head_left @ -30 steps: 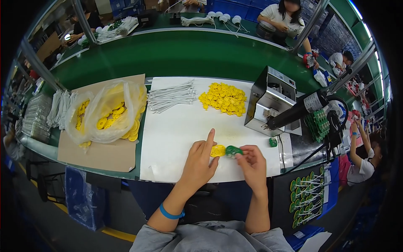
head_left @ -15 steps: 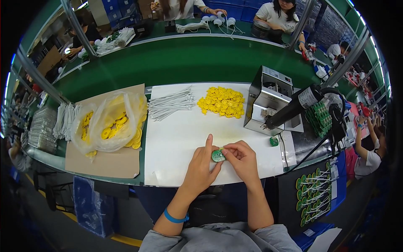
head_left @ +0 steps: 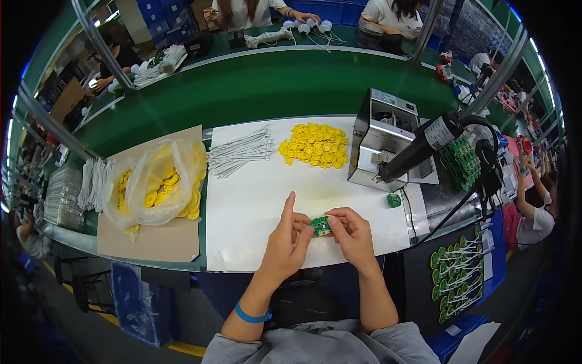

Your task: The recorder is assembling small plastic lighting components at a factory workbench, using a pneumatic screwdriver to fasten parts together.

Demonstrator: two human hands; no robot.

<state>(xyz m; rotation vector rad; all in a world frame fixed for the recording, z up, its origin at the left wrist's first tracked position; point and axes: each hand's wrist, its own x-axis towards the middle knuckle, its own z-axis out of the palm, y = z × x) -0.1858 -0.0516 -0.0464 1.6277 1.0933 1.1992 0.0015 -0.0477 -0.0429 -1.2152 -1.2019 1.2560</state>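
Observation:
Over the near part of the white work sheet, a small green circuit board (head_left: 321, 226) is held between my two hands. My right hand (head_left: 353, 238) pinches its right side between thumb and fingers. At the left edge, my left hand (head_left: 285, 242) grips it with the thumb and curled fingers, while its index finger points straight up away from the board. Small parts show on the board's upturned face; its underside is hidden. Beyond my hands lie a heap of yellow round plastic pieces (head_left: 314, 145) and a bundle of white wires (head_left: 241, 151).
A metal machine (head_left: 379, 142) with a black cylinder (head_left: 418, 148) stands at right, a small green part (head_left: 394, 200) before it. Stacked green boards (head_left: 462, 164) sit behind. Leftward, a plastic bag (head_left: 160, 182) of yellow pieces rests on cardboard (head_left: 151, 242). Wired boards (head_left: 454, 273) lie lower right.
The circuit board has been turned between my fingers, so more of its component face shows. My left fingers have shifted along its edge. The whole view has moved slightly.

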